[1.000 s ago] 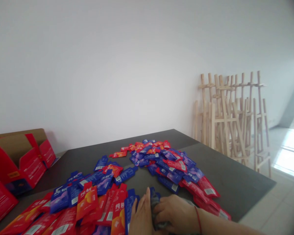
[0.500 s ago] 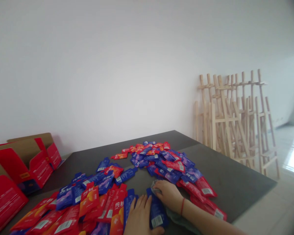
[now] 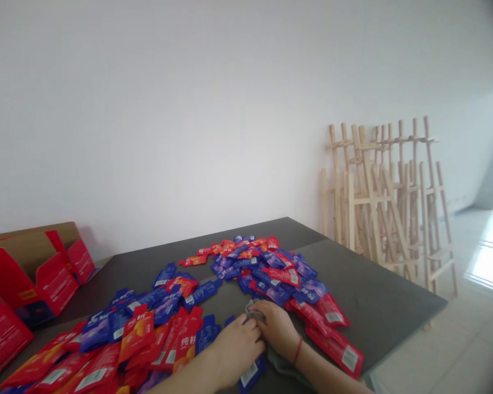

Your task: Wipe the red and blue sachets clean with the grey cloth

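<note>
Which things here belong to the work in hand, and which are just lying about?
In use:
grey cloth, gripped by the right hand
blue pouch, by the left hand
other pouches, probably

Just lying about:
wooden easels, near the wall
red boxes, untouched; perhaps related, given their similar colours

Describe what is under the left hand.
A blue pouch: its barcode shows on the near side of the left hand. A blue tip shows beyond; the hand covers everything between, so whether both are one pouch can't be seen.
</note>
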The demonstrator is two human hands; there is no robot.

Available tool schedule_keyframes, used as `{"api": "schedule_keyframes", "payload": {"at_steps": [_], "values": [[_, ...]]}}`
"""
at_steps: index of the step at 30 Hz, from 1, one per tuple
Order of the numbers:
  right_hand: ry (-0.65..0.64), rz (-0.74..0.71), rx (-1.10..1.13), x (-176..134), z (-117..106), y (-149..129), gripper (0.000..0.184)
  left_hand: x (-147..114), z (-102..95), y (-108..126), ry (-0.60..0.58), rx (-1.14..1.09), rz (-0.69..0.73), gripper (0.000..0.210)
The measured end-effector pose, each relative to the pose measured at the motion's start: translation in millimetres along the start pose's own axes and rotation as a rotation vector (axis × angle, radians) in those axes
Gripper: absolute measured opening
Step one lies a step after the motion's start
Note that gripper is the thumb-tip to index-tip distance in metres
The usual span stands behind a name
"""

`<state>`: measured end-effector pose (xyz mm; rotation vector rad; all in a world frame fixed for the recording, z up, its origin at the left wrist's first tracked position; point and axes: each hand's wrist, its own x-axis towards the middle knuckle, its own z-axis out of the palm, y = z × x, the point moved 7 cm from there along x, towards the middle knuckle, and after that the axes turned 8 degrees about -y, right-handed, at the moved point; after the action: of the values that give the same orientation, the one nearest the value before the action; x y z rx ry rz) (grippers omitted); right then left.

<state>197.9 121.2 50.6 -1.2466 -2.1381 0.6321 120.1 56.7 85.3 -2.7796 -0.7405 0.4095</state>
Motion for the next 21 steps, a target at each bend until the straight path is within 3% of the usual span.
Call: {"api": "schedule_keyframes", "payload": {"at_steps": [2,7,9,15,18,21], "values": [[-0.009,-0.002,-0.002,-0.4,0.9,0.5,0.030,-4.6,-7.3,-4.5,0.108,0.053,0.006,0.004],[-0.064,-0.050,-0.044,3.3,4.8,-2.3,0.028,-17.9,-12.0,-7.4,0.196,0.065,-0.053,0.011],[-0.096,-0.079,-0.065,4.1,5.1,-4.7,0.027,-22.7,0.6,-8.5,0.192,-0.005,-0.139,0.020],[-0.204,-0.142,-0.089,-17.6,-4.6,-8.5,0.026,-43.9,70.8,-15.6,0.164,-0.424,-0.410,0.050],[-0.282,-0.206,-0.133,-37.3,-9.3,-14.2,0.029,-46.8,80.9,-19.1,0.221,-0.564,-0.531,0.062],[-0.405,-0.310,-0.244,-50.8,-6.2,-24.0,0.032,-36.4,80.5,-21.6,0.154,-0.676,-0.638,0.090]]}}
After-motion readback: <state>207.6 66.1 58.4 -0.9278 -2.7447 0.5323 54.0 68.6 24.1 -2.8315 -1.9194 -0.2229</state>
